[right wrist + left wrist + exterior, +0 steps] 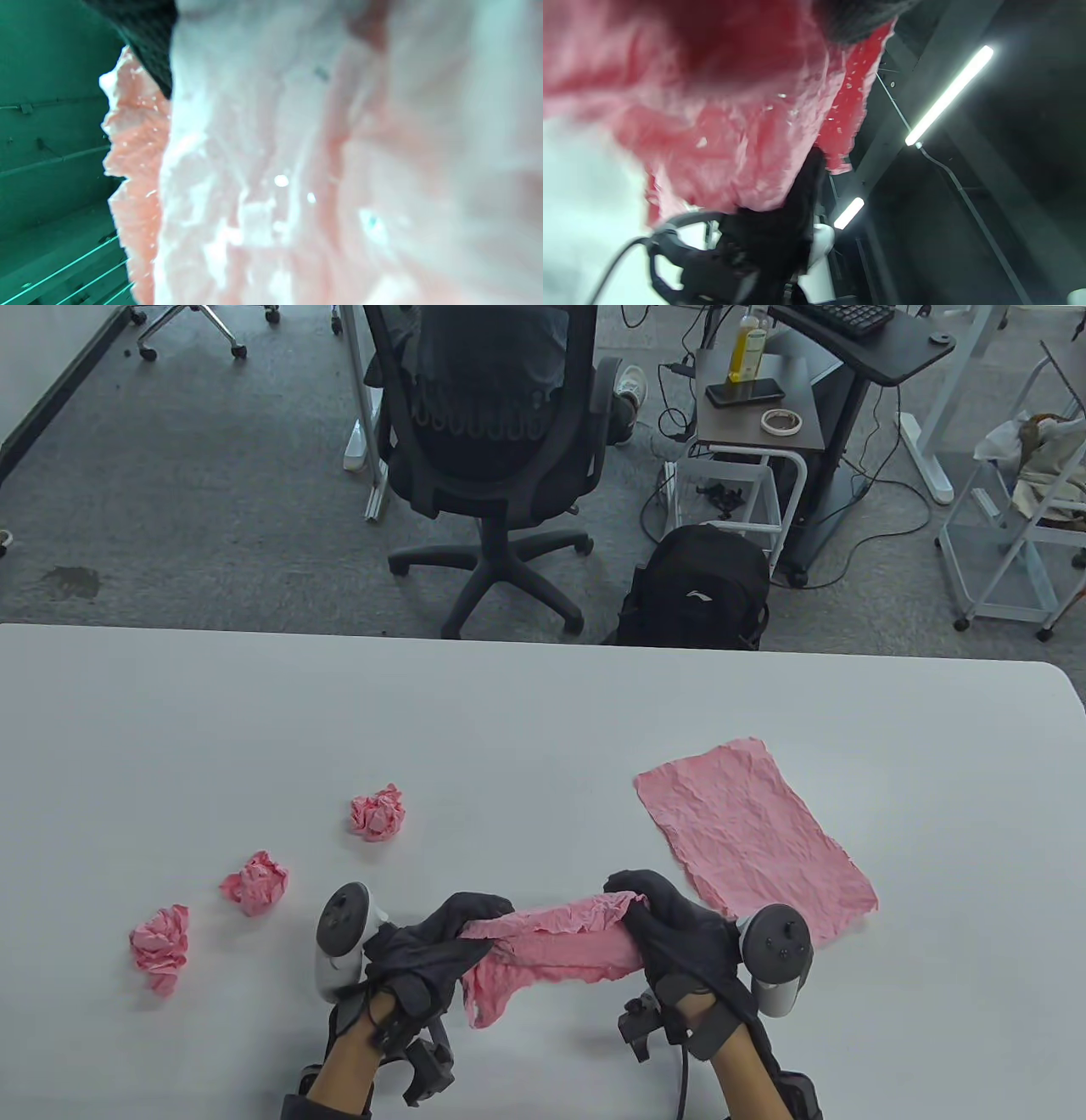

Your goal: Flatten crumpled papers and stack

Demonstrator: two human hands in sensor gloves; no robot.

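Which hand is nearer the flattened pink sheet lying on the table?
Right. The right hand sits just beside the flattened sheet; the left hand is farther left, across the stretched paper.

pink paper [339, 178]: crinkled, blurred, fills view | gloved finger [148, 38]: top-left, touching paper

Office: swivel chair [488, 466], keyboard desk [874, 343], carpet, cables.
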